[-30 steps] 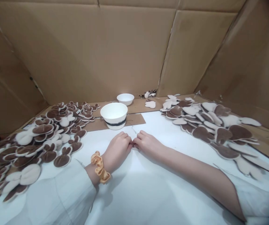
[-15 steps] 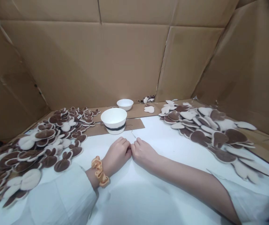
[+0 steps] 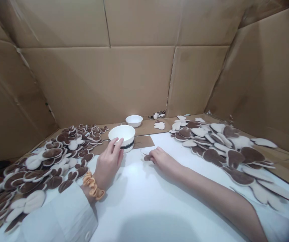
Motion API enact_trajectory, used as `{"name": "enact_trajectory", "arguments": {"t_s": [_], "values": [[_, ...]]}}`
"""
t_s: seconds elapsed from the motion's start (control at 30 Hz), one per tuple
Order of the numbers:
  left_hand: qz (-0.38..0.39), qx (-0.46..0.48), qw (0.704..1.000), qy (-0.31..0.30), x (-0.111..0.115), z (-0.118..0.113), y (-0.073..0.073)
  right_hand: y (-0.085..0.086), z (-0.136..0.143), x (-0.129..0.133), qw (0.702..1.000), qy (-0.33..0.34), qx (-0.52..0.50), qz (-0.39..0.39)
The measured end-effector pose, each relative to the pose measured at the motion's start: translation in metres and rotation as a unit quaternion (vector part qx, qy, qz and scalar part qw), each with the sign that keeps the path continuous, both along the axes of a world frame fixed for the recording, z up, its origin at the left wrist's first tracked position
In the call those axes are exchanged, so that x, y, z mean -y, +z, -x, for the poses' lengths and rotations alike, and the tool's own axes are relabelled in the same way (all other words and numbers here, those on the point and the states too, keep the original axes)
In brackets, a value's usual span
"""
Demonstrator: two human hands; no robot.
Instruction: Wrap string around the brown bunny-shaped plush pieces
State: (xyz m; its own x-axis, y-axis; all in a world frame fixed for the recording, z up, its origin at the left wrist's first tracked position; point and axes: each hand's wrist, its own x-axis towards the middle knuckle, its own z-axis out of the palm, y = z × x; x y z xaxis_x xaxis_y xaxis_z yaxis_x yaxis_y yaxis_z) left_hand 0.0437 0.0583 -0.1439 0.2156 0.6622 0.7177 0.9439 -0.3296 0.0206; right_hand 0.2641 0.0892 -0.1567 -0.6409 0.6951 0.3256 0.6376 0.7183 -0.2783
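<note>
My left hand (image 3: 110, 161), with an orange scrunchie (image 3: 93, 186) on the wrist, is open. Its stretched fingers overlap the near side of a white bowl (image 3: 123, 132) with a black band; whether they touch it I cannot tell. My right hand (image 3: 162, 158) is closed on a small brown fabric piece (image 3: 147, 157), pinched between thumb and fingers just above the white table (image 3: 147, 201). A thin strand sticks out by that piece. Most of the piece is hidden by the fingers.
Brown and white bunny-shaped plush pieces (image 3: 52, 153) are heaped at left. Larger fabric cutouts (image 3: 217, 154) lie piled at right. A smaller white bowl (image 3: 134, 120) and a single cutout (image 3: 159, 125) are at the back, before cardboard walls (image 3: 139, 80).
My hands have separated. The left moved left and opened beside the bowl; the right shifted slightly right, and the brown piece shows in it now. The view has tilted up a little.
</note>
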Motion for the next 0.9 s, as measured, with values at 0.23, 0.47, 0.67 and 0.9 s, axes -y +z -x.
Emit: {"name": "enact_trajectory", "arguments": {"t_s": [0.23,0.47,0.67,0.9], "values": [[0.116,-0.039,0.992,0.013,-0.028,0.021,-0.003,0.004,-0.009,-0.018,0.990,-0.040,-0.109,0.083],[0.124,0.053,0.985,-0.109,-0.071,0.030,0.016,0.010,-0.021,-0.031,0.982,-0.048,-0.168,0.075],[0.133,0.034,0.984,-0.116,-0.109,0.042,0.017,0.022,-0.025,-0.052,0.979,-0.059,-0.190,0.050],[0.092,-0.045,0.994,-0.027,-0.074,0.013,0.009,0.030,-0.017,-0.066,0.976,-0.060,-0.203,0.050]]}}
